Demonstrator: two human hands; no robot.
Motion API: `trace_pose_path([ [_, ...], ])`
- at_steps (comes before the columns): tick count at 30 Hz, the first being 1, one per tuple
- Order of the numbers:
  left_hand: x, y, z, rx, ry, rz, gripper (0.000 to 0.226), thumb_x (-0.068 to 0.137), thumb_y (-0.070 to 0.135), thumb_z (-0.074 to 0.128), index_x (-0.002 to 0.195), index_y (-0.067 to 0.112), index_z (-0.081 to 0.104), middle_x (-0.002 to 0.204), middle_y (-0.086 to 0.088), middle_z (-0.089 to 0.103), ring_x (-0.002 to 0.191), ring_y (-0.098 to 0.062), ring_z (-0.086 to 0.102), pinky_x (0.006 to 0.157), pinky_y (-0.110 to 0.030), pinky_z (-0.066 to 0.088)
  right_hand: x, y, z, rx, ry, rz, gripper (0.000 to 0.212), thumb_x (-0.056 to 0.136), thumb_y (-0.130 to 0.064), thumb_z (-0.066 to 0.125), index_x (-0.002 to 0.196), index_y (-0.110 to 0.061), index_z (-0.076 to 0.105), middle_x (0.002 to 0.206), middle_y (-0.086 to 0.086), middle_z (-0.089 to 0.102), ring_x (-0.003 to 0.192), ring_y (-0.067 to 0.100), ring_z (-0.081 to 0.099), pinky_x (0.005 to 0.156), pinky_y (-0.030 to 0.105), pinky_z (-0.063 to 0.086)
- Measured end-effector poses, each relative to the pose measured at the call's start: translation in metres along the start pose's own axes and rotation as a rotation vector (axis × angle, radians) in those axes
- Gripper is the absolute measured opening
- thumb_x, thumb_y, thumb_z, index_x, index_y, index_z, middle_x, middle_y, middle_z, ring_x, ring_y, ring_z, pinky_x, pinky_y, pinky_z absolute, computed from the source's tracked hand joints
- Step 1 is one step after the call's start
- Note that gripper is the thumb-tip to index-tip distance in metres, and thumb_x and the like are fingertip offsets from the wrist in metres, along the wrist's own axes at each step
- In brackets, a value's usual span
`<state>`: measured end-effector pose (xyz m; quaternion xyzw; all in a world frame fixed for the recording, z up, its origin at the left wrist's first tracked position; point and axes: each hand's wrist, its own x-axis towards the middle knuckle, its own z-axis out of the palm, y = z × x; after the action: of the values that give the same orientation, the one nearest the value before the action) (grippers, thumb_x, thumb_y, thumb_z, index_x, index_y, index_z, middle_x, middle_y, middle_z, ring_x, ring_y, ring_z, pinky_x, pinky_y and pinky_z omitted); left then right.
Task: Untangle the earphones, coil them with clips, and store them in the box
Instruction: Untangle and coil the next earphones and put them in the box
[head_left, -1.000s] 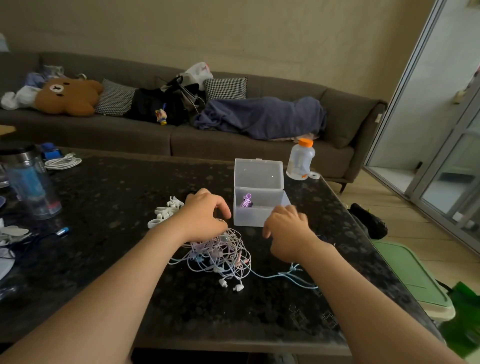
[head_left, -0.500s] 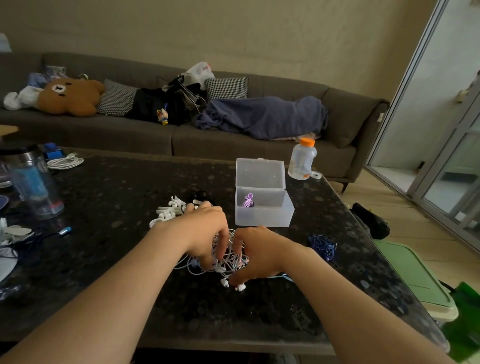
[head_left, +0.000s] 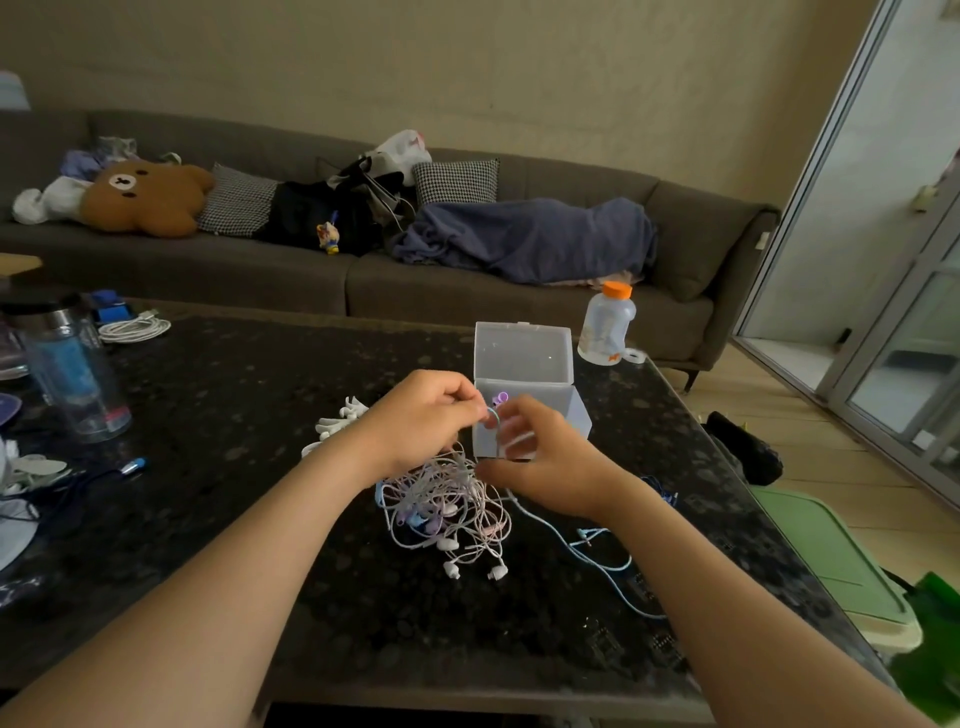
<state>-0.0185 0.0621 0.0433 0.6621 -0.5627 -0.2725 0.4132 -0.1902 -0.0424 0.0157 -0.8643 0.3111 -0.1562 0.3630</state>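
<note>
Dark table (head_left: 234, 415), bottle (head_left: 605, 327) near open box (head_left: 524, 364)

table (head_left: 234, 415): dark speckled stone look, polished, glossy. box (head_left: 522, 358): frosted translucent plastic, smooth. earphones (head_left: 447, 499): thin smooth plastic-coated cords, pale pastel, buds glossy. clips (head_left: 337, 421): white plastic, smooth. bottle (head_left: 605, 327): cloudy plastic, orange plastic cap. tumbler (head_left: 78, 384): clear walls, brushed metal band at top. sofa (head_left: 208, 270): grey-brown woven cloth, matt. blanket (head_left: 524, 239): soft blue-grey cloth, crumpled, matt. bear (head_left: 150, 200): brown plush. floor (head_left: 810, 431): pale wood planks, faint sheen. bin lid (head_left: 831, 561): green matt plastic.
</note>
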Motion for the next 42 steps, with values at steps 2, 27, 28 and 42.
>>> trace_pose_path([
  [2,0.001,0.002,0.000,-0.116,-0.007,0.005,0.018,0.108,0.022,0.059,0.100,0.014,0.072,0.078,-0.014,0.066,0.069,-0.024,0.046,0.071,-0.042,0.041,0.002,-0.002,0.002,-0.024,0.135,-0.108,0.035,0.088,-0.049,0.077,0.116,-0.030,0.068,0.109,-0.009,0.069,0.103,0.010,0.066,0.090,0.036,0.058],
  [27,0.008,0.019,0.001,-0.755,0.157,0.092,0.010,0.114,0.026,0.045,0.106,0.022,0.046,0.120,-0.014,0.078,0.073,-0.020,0.060,0.068,-0.033,0.043,0.022,0.033,0.012,-0.385,0.056,0.093,0.023,0.095,-0.055,0.069,0.095,-0.035,0.080,0.109,-0.003,0.070,0.109,0.026,0.058,0.104,0.048,0.049],
  [28,0.008,0.019,0.001,-0.748,0.164,0.087,0.008,0.113,0.023,0.047,0.105,0.021,0.046,0.118,-0.014,0.078,0.072,-0.020,0.059,0.067,-0.033,0.043,0.023,0.030,0.011,-0.391,0.101,0.109,0.022,0.099,-0.052,0.066,0.090,-0.037,0.080,0.112,0.000,0.068,0.111,0.028,0.055,0.104,0.044,0.045],
  [42,-0.001,0.007,0.017,0.015,-0.213,0.060,0.015,0.093,0.043,0.079,0.104,0.034,0.083,0.094,0.013,0.080,0.096,-0.004,0.074,0.101,-0.033,0.055,-0.028,-0.090,-0.030,1.052,0.544,-0.086,0.026,0.104,-0.013,0.055,0.079,-0.009,0.060,0.057,0.004,0.050,0.044,0.012,0.036,0.045,0.026,0.027],
])
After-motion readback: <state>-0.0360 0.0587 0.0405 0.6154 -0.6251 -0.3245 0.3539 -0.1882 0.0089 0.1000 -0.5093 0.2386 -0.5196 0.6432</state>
